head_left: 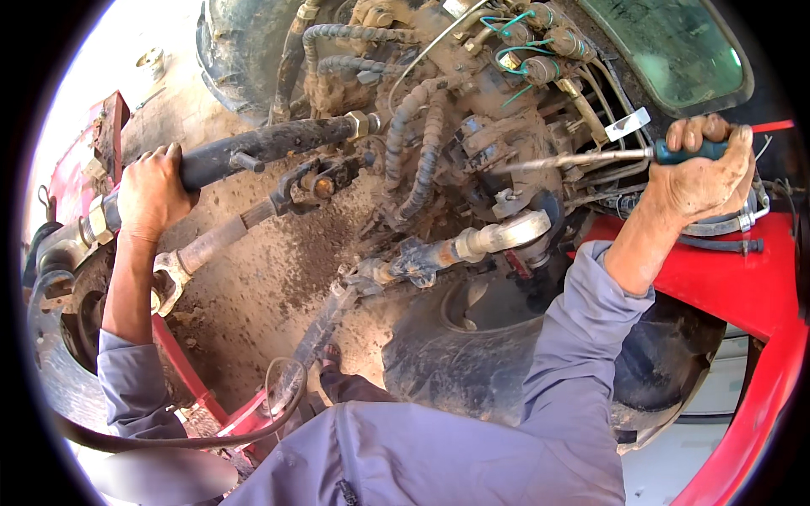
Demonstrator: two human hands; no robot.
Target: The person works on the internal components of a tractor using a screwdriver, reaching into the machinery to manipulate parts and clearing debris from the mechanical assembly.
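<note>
My left hand [156, 190] is wrapped over a thick black steel link bar [270, 145], which runs from the left side up to a brass-coloured nut at the machine. In my right hand [704, 169] is a screwdriver [582, 159], gripped by its dark teal handle. Its long, worn shaft points left across the dirt-caked rear of the tractor [498, 139]; whether the tip touches anything is unclear. Below the bar lies a drive shaft [224, 240] with a yoke joint at each end. Hydraulic hoses [413, 143] with spiral wrapping hang near the screwdriver's tip.
A jointed lift arm [422, 260] crosses the middle above a large black tyre [472, 354]. Red bodywork [700, 270] borders my right arm. Hydraulic couplings [540, 55] with green cords sit at the top. A black hose [211, 440] curves near my left forearm, beside a red frame [181, 367].
</note>
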